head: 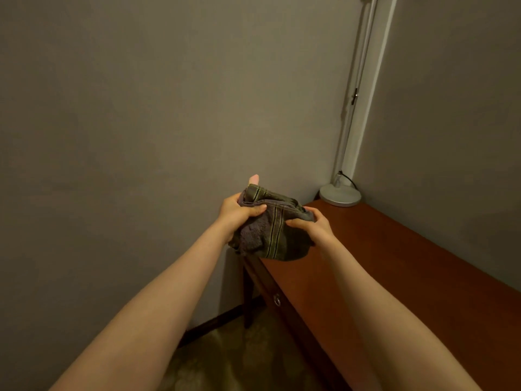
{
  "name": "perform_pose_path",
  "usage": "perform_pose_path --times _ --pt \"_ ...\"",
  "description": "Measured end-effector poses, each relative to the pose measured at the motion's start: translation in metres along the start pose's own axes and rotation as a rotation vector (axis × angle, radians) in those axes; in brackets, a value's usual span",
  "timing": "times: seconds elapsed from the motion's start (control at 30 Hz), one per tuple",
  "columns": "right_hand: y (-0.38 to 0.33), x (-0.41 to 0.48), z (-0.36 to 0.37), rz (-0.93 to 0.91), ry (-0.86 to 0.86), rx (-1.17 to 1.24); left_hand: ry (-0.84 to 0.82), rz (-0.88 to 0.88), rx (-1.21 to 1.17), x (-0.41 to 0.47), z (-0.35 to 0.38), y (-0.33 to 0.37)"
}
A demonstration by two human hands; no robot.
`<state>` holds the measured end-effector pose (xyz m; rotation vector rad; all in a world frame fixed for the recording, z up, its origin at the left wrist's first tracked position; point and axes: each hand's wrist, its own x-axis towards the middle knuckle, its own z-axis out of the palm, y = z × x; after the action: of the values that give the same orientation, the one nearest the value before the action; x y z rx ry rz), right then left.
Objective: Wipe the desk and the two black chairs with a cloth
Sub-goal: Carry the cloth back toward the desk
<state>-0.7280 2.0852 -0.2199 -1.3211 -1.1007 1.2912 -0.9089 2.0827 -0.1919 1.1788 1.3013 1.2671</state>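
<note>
A grey cloth [267, 235] with dark and green stripes is bunched up in the air over the left end of the reddish-brown wooden desk [394, 263]. My left hand [239, 213] grips its upper left side, thumb laid over the top fold. My right hand [313, 228] pinches the cloth's right edge. Both arms reach forward from the bottom of the view. No black chair is in view.
A white desk lamp [340, 194] with a round base and a tall arm stands in the far corner of the desk. Grey walls close in on the left and right. A drawer pull [277, 300] shows on the desk's front; patterned floor lies below.
</note>
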Motion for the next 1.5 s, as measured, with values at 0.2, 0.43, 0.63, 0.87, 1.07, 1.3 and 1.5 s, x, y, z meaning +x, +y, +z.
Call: perform_pose_path --times 0.2,0.43,0.63,0.87,1.07,1.3,1.5 --pt "0.004 0.065 -0.019 0.077 0.099 0.022 -0.080 -0.068 -0.047 0.078 0.028 -0.019" --pt "0.008 0.150 -0.066 0.086 0.258 0.092 -0.199 -0.078 -0.042 0.168 0.092 -0.033" --pt "0.007 0.213 -0.113 0.103 0.355 0.158 -0.345 -0.057 0.044 0.235 0.145 -0.026" --pt "0.019 0.262 -0.158 0.137 0.453 0.130 -0.414 -0.129 0.032 0.294 0.203 -0.047" --pt "0.025 0.299 -0.186 0.166 0.578 0.140 -0.467 -0.212 0.014 0.343 0.249 -0.072" --pt "0.031 0.378 -0.217 0.183 0.707 0.042 -0.512 -0.351 -0.033 0.418 0.296 -0.109" --pt "0.034 0.467 -0.240 0.284 0.757 -0.310 -0.378 -0.464 -0.192 0.482 0.340 -0.147"
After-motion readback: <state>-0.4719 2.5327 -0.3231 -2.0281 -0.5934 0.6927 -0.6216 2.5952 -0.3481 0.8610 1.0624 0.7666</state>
